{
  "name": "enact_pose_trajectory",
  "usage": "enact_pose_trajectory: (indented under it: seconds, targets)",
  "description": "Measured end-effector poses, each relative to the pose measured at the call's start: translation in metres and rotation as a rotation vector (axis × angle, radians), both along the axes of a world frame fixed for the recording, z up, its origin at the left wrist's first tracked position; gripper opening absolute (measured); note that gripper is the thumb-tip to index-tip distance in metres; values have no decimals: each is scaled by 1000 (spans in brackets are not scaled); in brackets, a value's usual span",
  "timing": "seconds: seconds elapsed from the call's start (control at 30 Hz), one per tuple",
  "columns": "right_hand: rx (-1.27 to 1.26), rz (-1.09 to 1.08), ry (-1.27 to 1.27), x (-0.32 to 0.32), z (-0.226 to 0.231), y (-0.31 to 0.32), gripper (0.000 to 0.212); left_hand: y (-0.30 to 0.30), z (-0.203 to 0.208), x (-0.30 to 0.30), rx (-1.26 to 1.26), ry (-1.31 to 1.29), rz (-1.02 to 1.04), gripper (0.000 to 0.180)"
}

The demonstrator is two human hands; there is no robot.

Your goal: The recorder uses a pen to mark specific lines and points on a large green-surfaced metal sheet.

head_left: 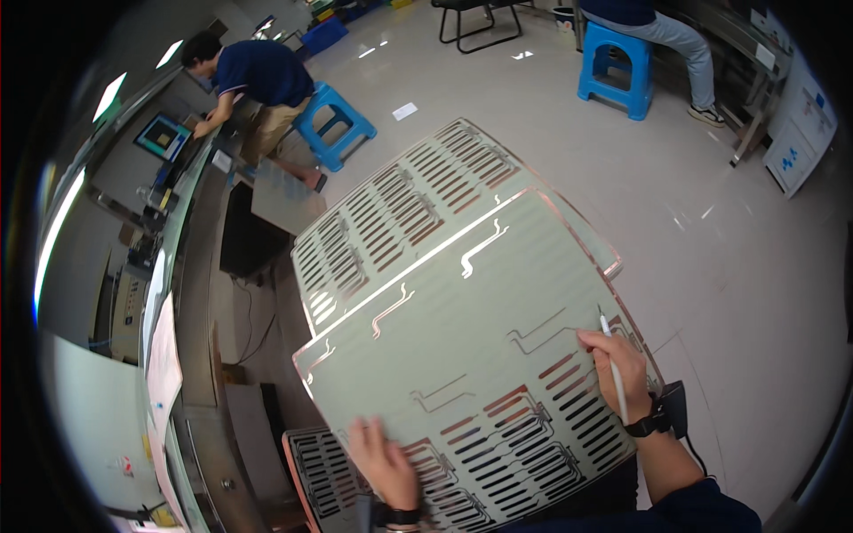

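Where the forearms enter at the lower edge, left hand (384, 462) lies flat, fingers spread, pressing the near part of a large pale flexible circuit sheet (462, 355); right hand (613, 360) pinched shut on a thin white stylus (613, 373), tip up on the sheet's right edge. Sheet on the lap, long axis from lower left to upper right. Second slotted sheet (400, 204) beneath, projecting farther. Beyond: workbench (191, 231), blue stools (333, 124), seated people
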State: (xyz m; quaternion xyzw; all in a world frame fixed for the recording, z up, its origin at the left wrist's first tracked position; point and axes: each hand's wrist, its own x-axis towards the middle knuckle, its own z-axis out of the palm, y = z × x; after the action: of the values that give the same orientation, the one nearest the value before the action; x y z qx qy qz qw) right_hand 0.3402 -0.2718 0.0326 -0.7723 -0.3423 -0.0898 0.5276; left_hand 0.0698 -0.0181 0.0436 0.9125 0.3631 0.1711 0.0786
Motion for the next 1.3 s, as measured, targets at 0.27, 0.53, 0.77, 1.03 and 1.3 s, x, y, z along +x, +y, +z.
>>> enact_pose_trajectory:
  seconds: [0.27, 0.53, 0.77, 1.03, 1.3]
  targets:
    - [-34, -518, 42, 25, -24, -5, 26, 18, -2, -78, -1096, -850, 490, 33]
    - [126, -120, 318, 33, 21, -40, 31, 27, -34, -79, -987, -1213, 345, 28]
    - [324, 118, 556, -1, 86, -46, 23, 30, 5, -89, -976, -1303, 375, 31]
    - [381, 118, 507, 8, 86, -73, 22, 32, 25, -113, -1092, -1453, 140, 16]
    - [847, 163, 210, 68, 143, -34, 34, 35, 111, -97, -420, -1521, -258, 13]
